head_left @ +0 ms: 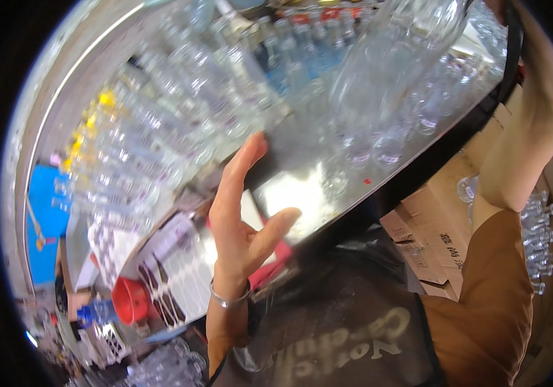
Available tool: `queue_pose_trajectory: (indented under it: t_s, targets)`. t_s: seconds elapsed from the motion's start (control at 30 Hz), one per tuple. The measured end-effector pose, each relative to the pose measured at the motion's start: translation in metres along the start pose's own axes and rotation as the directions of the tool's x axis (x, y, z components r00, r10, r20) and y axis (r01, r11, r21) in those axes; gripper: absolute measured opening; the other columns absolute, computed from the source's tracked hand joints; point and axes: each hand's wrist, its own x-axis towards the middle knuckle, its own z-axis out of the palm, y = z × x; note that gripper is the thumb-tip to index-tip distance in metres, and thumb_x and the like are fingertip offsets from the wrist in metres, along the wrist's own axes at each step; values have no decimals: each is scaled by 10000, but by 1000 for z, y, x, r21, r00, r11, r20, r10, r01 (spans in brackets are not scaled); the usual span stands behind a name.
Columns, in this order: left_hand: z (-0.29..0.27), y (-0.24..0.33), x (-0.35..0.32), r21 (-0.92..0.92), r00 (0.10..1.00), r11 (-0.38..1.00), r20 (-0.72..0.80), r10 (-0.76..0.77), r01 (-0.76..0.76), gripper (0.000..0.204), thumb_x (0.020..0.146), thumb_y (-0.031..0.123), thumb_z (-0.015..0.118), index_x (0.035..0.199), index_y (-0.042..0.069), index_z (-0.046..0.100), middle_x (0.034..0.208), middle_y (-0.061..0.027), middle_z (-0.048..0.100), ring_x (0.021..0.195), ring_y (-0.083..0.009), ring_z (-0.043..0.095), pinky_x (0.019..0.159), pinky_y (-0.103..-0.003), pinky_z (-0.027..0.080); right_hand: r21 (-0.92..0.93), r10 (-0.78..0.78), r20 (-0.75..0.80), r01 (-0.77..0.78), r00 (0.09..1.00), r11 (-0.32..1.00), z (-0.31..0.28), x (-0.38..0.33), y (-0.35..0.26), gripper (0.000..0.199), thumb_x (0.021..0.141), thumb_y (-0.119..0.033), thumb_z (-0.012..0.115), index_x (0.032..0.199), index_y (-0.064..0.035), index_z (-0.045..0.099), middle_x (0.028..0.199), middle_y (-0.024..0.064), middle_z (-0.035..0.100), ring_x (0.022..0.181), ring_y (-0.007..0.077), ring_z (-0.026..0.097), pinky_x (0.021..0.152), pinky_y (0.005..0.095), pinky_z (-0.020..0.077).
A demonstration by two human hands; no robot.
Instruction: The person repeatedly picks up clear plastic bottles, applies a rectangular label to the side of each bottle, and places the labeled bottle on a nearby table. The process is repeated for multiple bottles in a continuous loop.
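Note:
My left hand (232, 219) is raised over the near edge of the metal worktop (302, 197), a bracelet on its wrist. Its index finger and thumb are spread apart, with nothing between them. A large clear glass bottle (389, 64), blurred, slants across the upper right, close to my view. My right forearm (537, 84) reaches up at the right edge toward that glass's upper end. The fingers of my right hand are hidden at the rim, so their grip does not show. Rows of clear glass bottles (160, 129) stand left of and beyond my left hand.
Yellow-topped bottles (86, 132) line the far left, and red-topped ones (328, 14) the back. A red cup (129, 300) sits beside a tray of dark-handled utensils (168, 290). Below the worktop's edge are cardboard boxes (441, 226) and more glassware (537, 238).

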Motion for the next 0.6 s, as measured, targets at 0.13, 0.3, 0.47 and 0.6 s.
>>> queue_pose_trajectory:
  t_s: [0.13, 0.3, 0.47, 0.6]
  targets:
    - [-17, 21, -34, -558, 978, 805, 69, -196, 201, 1069, 777, 397, 816, 1570, -21, 233, 1529, -202, 415, 1328, -324, 509, 1114, -442, 375, 328, 191, 442, -356, 876, 875, 112, -33, -30, 396, 883, -445, 719, 867, -49, 719, 691, 9, 614, 635, 87, 560, 584, 263, 451]
    - [-35, -18, -89, -506, 875, 771, -64, -480, 387, 743, 953, 266, 609, 1560, 2, 272, 1412, -185, 504, 1173, -266, 589, 980, -380, 483, 532, 270, 557, -587, 786, 610, 229, -100, -37, 443, 939, -380, 671, 1133, 19, 675, 911, 81, 710, 789, 129, 625, 718, 280, 493]
    - [-28, -53, -115, -591, 671, 600, -129, -730, 539, 690, 1049, 355, 509, 1567, 0, 223, 1427, -191, 493, 1204, -267, 582, 1003, -395, 471, 340, 391, 705, -766, 592, 546, 242, -200, -61, 385, 932, -162, 690, 1263, 11, 597, 1099, 77, 675, 650, 66, 541, 613, 255, 468]
    - [-24, -59, -122, -553, 642, 624, -196, -742, 553, 718, 1055, 392, 496, 1571, -12, 204, 1489, -197, 449, 1299, -268, 516, 1062, -399, 421, 392, 250, 566, -523, 786, 756, 235, -237, -84, 492, 896, -141, 715, 1338, 6, 557, 1284, 170, 588, 611, 120, 563, 584, 262, 476]
